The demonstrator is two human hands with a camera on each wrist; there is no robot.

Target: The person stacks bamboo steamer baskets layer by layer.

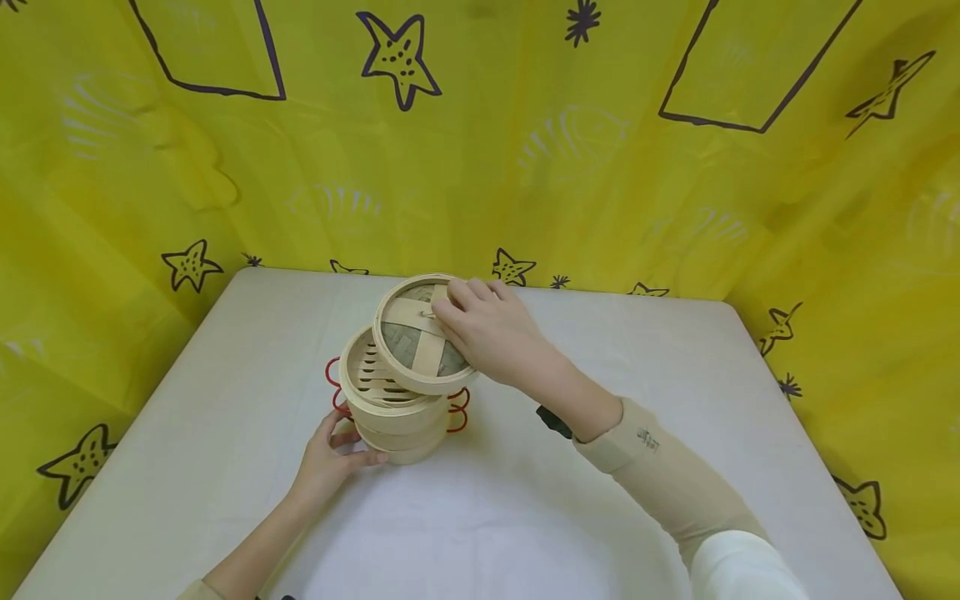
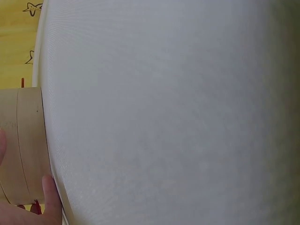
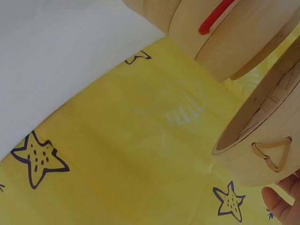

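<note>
A bamboo steamer (image 1: 401, 425) of stacked round tiers with red cord loops stands on the table. My left hand (image 1: 335, 454) holds its lower left side, the thumb along the front near the base. In the left wrist view the steamer wall (image 2: 30, 145) and some fingers show at the left edge. Above it, my right hand (image 1: 491, 329) grips the woven lid (image 1: 420, 358), fingers curled at its top near the small knot. Tilted and shifted right, the lid leaves part of the slatted top tier (image 1: 371, 375) uncovered. In the right wrist view the lid (image 3: 253, 159) hangs apart from the tiers.
The white tabletop (image 1: 525, 500) runs to a yellow curtain (image 1: 480, 167) with starfish drawings at the back and sides. A small dark object (image 1: 553, 422) shows beside the right wrist.
</note>
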